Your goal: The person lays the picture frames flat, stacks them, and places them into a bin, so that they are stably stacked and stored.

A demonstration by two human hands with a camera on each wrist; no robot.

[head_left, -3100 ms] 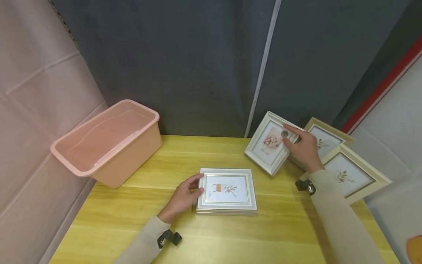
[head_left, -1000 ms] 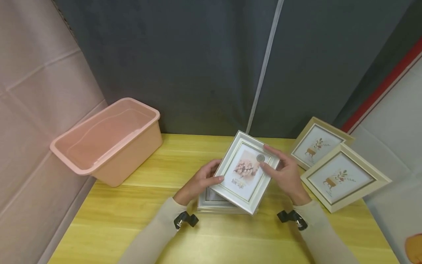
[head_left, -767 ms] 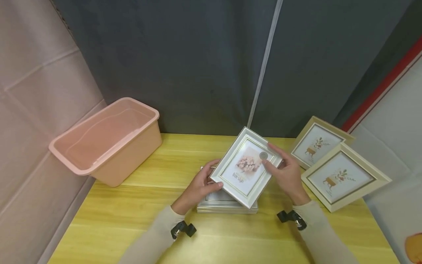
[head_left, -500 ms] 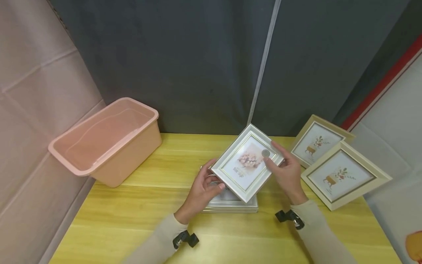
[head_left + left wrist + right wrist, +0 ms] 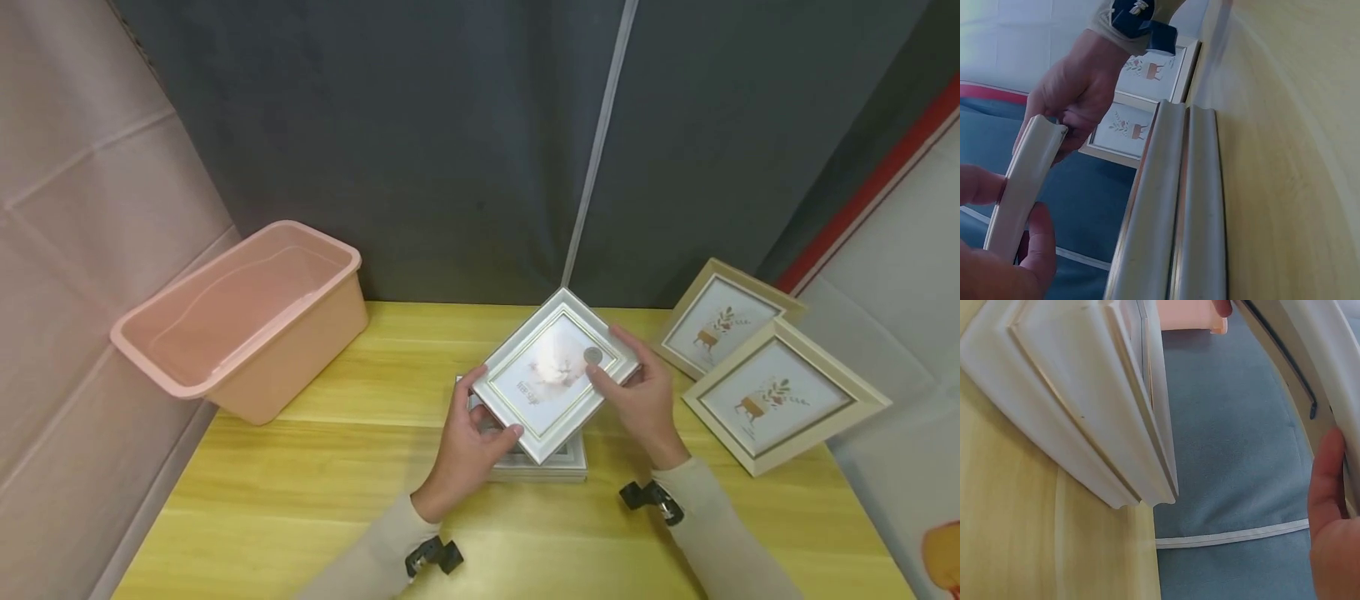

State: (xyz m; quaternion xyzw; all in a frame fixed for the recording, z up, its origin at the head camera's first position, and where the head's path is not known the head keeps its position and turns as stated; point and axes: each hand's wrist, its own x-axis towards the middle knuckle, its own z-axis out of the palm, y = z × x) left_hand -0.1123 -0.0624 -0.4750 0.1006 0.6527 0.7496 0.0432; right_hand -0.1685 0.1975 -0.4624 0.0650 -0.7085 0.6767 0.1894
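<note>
In the head view, a white picture frame (image 5: 531, 417) with a blossom print and a round grey sticker is held tilted above a stack of similar white frames (image 5: 536, 477). My left hand (image 5: 468, 446) pinches its left side between thumb and fingers. At the opposite side my right hand (image 5: 643, 404) grips the edge, thumb on the front by the sticker. The left wrist view has the held frame (image 5: 1025, 178) edge-on, apart from the stacked frames (image 5: 1200, 206). Part of the held frame's back (image 5: 1285, 362) shows in the right wrist view. It hides much of the stack's top.
Two cream frames (image 5: 795, 446) with deer-and-plant prints stand upright on the right of the wooden table (image 5: 300, 500). A pink plastic bin (image 5: 300, 342) stands at the back left. A dark curtain (image 5: 375, 150) hangs behind the table's back edge.
The blossom frame has come from the back right to above the stack. My left hand has moved from the stack to this frame's left side. Lately the frame has turned slightly.
</note>
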